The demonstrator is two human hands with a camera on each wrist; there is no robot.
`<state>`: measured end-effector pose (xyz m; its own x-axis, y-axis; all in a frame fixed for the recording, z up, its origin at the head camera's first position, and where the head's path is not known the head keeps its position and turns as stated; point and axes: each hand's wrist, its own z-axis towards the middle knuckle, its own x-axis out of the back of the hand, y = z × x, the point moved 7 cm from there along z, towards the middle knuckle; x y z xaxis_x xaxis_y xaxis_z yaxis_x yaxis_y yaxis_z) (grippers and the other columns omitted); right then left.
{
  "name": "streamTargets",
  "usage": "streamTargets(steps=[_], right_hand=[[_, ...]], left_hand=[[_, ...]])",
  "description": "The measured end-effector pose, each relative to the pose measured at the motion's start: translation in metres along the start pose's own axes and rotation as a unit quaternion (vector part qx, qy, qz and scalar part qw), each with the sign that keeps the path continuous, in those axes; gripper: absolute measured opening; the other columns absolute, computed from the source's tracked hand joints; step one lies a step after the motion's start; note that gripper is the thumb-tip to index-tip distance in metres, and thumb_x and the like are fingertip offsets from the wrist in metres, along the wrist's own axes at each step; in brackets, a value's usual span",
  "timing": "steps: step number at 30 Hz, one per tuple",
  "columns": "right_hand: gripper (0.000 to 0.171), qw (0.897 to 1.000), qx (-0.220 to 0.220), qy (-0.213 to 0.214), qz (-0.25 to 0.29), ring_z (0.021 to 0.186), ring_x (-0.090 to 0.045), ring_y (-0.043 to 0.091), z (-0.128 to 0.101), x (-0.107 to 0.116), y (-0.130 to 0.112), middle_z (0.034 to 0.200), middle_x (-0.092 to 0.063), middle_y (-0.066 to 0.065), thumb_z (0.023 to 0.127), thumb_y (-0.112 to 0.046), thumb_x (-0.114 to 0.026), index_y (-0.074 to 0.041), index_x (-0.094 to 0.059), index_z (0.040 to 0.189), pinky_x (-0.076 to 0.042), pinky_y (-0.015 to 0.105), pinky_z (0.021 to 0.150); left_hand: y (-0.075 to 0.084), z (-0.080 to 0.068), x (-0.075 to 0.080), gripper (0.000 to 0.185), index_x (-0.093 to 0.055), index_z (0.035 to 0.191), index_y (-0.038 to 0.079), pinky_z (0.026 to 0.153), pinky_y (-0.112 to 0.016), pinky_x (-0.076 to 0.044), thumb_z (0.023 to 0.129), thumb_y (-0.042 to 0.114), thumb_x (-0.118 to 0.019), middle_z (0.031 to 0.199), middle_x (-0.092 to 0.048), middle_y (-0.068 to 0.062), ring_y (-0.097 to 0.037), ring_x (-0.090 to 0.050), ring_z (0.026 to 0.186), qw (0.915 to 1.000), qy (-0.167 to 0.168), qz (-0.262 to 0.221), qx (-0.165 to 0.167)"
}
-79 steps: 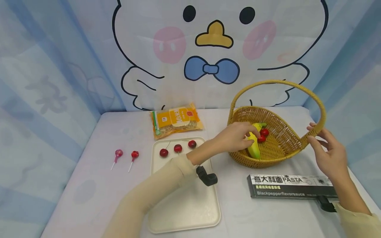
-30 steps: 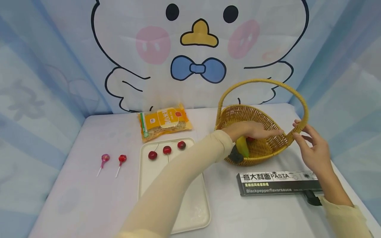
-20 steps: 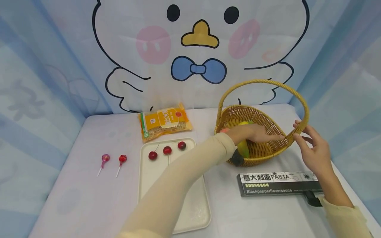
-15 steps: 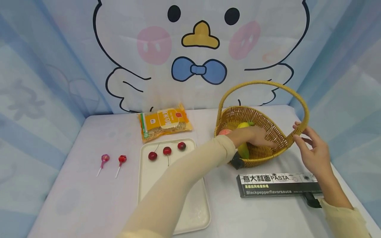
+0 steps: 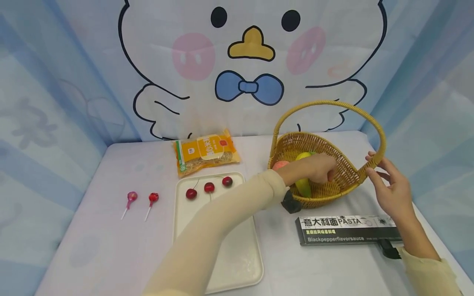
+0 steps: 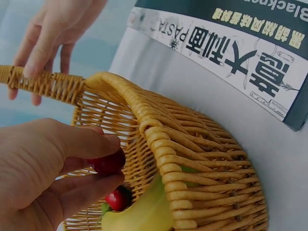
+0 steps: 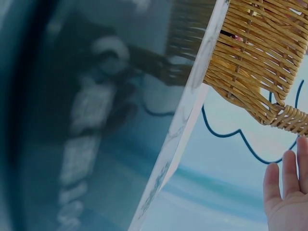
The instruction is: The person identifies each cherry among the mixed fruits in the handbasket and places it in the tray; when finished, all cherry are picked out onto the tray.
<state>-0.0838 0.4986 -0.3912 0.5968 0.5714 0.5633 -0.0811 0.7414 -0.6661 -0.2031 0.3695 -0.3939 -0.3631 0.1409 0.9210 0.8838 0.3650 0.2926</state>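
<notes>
My left hand is inside the wicker basket. In the left wrist view its thumb and fingers pinch a dark red cherry. Below the cherry lie a smaller red round fruit with a green bit and a yellow banana. A pinkish peach-like fruit shows at the basket's left side, partly behind my wrist. At the basket's right end my right hand holds the foot of the arched handle between thumb and fingers.
Left of the basket, a cream tray bears three cherries under my left forearm. An orange grain bag lies behind it. Two lollipops lie farther left. A black pasta box sits before the basket.
My left hand has moved from the basket's left side over the banana toward its middle. Its stretched fingers have since curled downward. My right hand stays at the handle.
</notes>
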Motion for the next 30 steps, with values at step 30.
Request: streamTargets(steps=[30], right_hand=[[0.049,1.000,-0.013,0.002,0.004,0.124,-0.044,-0.023,-0.002,-0.005,0.004,0.137,-0.056,-0.038,0.110,-0.017,-0.058,-0.024,-0.052,0.158,-0.036,-0.005,0.096]], left_hand=[[-0.028,-0.075,0.007,0.022,-0.076,0.123,0.014,0.079,-0.011,-0.049,0.102,0.014,-0.070,0.113,-0.072,0.006,-0.004,-0.061,0.096,0.9882,0.125,-0.086,-0.018]])
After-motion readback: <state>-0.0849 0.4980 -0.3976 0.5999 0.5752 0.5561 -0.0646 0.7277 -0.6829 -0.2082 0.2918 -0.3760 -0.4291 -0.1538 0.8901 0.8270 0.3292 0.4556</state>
